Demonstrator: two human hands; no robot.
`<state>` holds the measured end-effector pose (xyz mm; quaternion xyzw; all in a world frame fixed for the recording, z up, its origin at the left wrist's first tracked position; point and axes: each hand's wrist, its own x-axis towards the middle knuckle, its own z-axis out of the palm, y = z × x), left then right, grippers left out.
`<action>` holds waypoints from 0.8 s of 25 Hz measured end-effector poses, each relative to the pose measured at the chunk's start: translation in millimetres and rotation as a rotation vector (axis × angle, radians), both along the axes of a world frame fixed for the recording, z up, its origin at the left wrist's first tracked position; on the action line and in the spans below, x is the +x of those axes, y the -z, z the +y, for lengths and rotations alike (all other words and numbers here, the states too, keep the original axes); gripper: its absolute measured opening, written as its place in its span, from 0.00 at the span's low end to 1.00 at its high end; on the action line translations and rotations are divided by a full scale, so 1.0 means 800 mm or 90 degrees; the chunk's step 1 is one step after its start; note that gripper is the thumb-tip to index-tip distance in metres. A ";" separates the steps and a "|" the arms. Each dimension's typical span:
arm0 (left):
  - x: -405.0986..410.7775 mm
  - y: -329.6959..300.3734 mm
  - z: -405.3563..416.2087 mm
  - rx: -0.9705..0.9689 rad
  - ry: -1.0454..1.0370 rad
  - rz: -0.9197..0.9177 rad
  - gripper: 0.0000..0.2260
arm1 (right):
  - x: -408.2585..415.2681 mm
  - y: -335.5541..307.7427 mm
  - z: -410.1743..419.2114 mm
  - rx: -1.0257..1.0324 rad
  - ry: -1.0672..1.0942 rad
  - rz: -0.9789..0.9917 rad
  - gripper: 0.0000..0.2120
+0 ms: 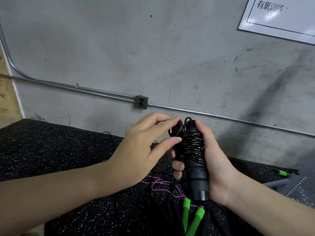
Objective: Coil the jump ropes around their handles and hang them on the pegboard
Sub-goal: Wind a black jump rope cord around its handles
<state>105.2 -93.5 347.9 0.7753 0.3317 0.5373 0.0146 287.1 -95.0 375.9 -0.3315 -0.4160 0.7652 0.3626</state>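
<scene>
My right hand (216,160) grips a pair of black jump rope handles (196,174) held upright, with thin black rope coiled (192,142) round their upper half. My left hand (144,147) is at the top left of the bundle, its fingertips pinching a loop of the black rope (177,128) beside the handle tops. Below the hands, two green handles (192,217) and a purple rope (158,184) lie on the black speckled mat (51,150). No pegboard hook is plainly visible.
A grey concrete wall (153,57) with a metal conduit (85,89) and a socket box (141,102) stands right behind the mat. A white sign (281,16) hangs at the upper right. A perforated grey panel (301,186) and another green handle (283,172) lie at the right.
</scene>
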 end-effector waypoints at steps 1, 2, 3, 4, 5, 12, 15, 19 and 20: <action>0.001 0.000 -0.001 -0.035 0.024 -0.037 0.20 | 0.003 0.002 0.001 -0.005 -0.001 0.002 0.28; 0.002 -0.001 -0.001 -0.059 0.041 -0.070 0.18 | 0.005 0.003 0.002 -0.008 -0.009 0.005 0.29; 0.003 -0.002 -0.002 -0.077 0.052 -0.099 0.17 | 0.007 0.005 0.001 -0.010 -0.022 0.010 0.29; 0.005 -0.004 -0.002 -0.091 0.059 -0.129 0.16 | 0.008 0.006 0.001 -0.011 -0.038 0.017 0.30; 0.006 -0.006 -0.002 -0.108 0.064 -0.158 0.14 | 0.009 0.007 0.000 -0.013 -0.051 0.022 0.30; 0.014 -0.008 -0.004 -0.176 0.085 -0.232 0.12 | 0.017 0.011 0.001 -0.026 -0.063 0.054 0.27; 0.012 -0.006 -0.001 -0.128 0.037 -0.230 0.12 | 0.020 0.013 0.001 -0.023 -0.061 0.047 0.28; 0.003 -0.002 0.009 -0.053 -0.016 -0.107 0.14 | 0.020 0.016 -0.002 0.006 -0.056 0.007 0.27; 0.001 -0.001 0.012 -0.042 -0.030 -0.065 0.14 | 0.019 0.016 -0.003 0.016 -0.048 -0.006 0.26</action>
